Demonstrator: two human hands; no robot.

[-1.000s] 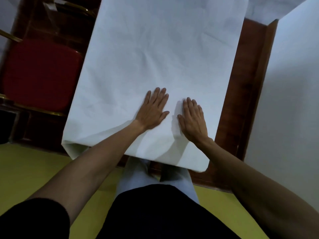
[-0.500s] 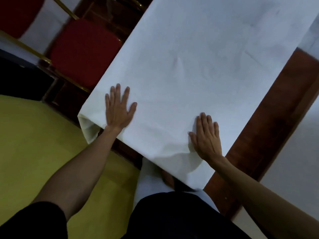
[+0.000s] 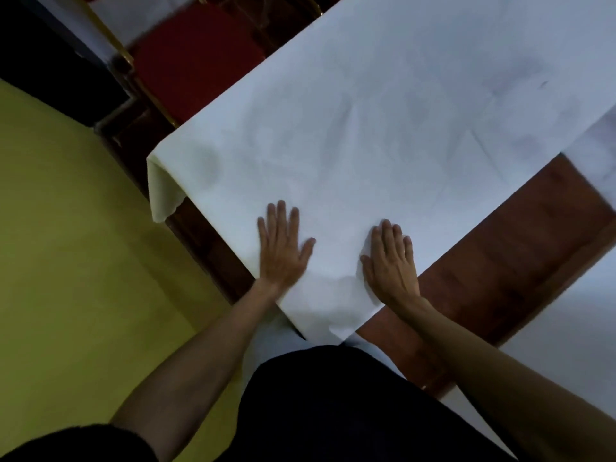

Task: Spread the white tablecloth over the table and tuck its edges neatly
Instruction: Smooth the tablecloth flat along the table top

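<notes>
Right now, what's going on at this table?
A person stands at the near end of a wooden table, pressing both palms flat on a white tablecloth. The left hand and right hand lie side by side near the cloth's near edge, fingers straight. One corner of the cloth droops over the table's left corner, and a strip of bare wood shows on the right. A red chair stands beyond.

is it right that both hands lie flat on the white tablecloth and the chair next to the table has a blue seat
Not quite. The head view shows that the chair seat is red, not blue. The rest holds: the left hand and the right hand both lie flat, fingers straight, on the white tablecloth.
</notes>
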